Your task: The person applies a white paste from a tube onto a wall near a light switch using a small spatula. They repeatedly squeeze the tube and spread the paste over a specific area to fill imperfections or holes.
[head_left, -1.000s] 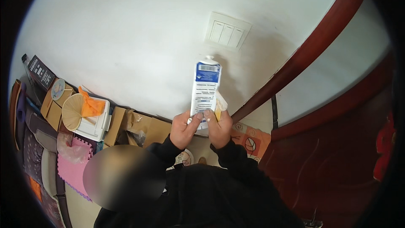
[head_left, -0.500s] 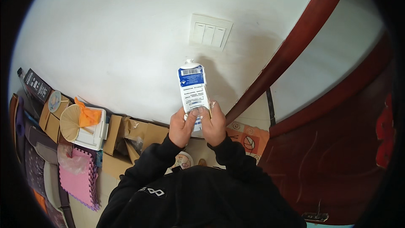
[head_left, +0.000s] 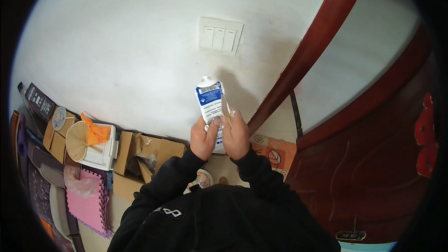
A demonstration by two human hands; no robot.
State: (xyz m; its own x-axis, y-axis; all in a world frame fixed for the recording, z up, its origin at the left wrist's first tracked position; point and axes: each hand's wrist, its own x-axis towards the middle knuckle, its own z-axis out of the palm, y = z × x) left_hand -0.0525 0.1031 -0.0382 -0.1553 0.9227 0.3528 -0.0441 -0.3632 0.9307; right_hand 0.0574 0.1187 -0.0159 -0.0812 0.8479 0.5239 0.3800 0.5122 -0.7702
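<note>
Both my hands hold a white squeeze tube [head_left: 212, 105] with a blue printed band and a barcode, its white capped end pointing away toward the wall. My left hand [head_left: 204, 139] grips the lower left side, thumb laid on the front. My right hand [head_left: 236, 135] closes round the lower right side, its thumb beside the other. A thin pale edge shows along the tube by my right fingers; I cannot make out whether it is a separate thing. White smears mark the fingers. Above the tube, a white three-key light switch [head_left: 219, 36] sits on the white wall.
A dark red door frame [head_left: 308, 51] and door [head_left: 354, 177] stand at the right. Open cardboard boxes [head_left: 168, 149], a white box [head_left: 109, 151] with a fan [head_left: 76, 141] and orange cloth [head_left: 96, 133], and pink foam mats [head_left: 88, 205] lie left. A tub [head_left: 204, 177] stands below my arms.
The tube's capped end has tipped and dropped slightly lower, and my hands have shifted a little. The switch and door frame now appear farther left as the view turned.
</note>
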